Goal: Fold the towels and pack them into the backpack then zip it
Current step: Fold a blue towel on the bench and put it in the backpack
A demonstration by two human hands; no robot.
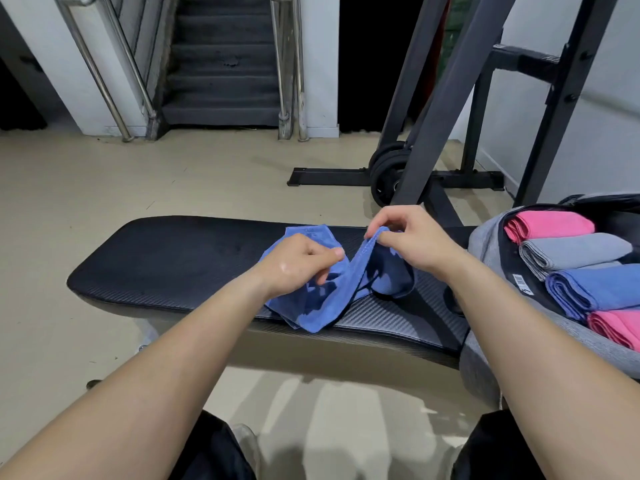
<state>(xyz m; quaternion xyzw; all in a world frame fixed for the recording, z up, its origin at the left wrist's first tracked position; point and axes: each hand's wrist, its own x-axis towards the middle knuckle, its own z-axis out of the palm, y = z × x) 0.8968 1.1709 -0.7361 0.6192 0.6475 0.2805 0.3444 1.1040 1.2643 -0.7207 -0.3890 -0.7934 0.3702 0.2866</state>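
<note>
Here, a crumpled blue microfibre towel point(322, 306) lies on the black padded table point(166, 258), partly lifted by both hands. The left hand point(298, 263) pinches a fold near the cloth's middle between thumb and curled fingers. The right hand point(412, 237) pinches a raised edge between thumb and fingertips, holding it above the table. The cloth sags between the two grips, and its near corner seems to reach the table's front edge. Just right of it, an open grey fabric backpack point(485, 244) rests at the table's end. Inside lie a folded pink towel point(550, 223), a folded grey towel point(575, 251), a folded blue towel point(599, 285) and a second folded pink towel point(620, 327), in a row.
</note>
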